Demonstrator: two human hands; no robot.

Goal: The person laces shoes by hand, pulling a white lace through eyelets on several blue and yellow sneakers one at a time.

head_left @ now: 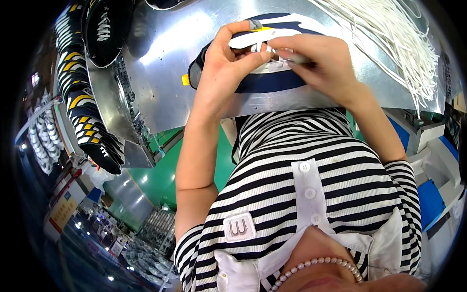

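A navy shoe (270, 83) with white stripes and yellow details lies on its side on the metal table, its white tongue area toward my fingers. My left hand (219, 65) is closed on the shoe by its lace opening, thumb and forefinger near the eyelets; grey wrapping covers one fingertip. Close against it, my right hand (331, 61) pinches at a white shoelace (258, 47) in the opening. Its lower fingers are smeared by motion, and a small greyish thing by them is too blurred to name. Both hands hide part of the shoe.
A thick bundle of loose white laces (408, 53) spreads over the right of the metal table (165, 92). A black laced shoe (104, 31) stands at the upper left. Beyond the table's left edge runs a long row of striped shoes (80, 104). Green floor (163, 177) shows below.
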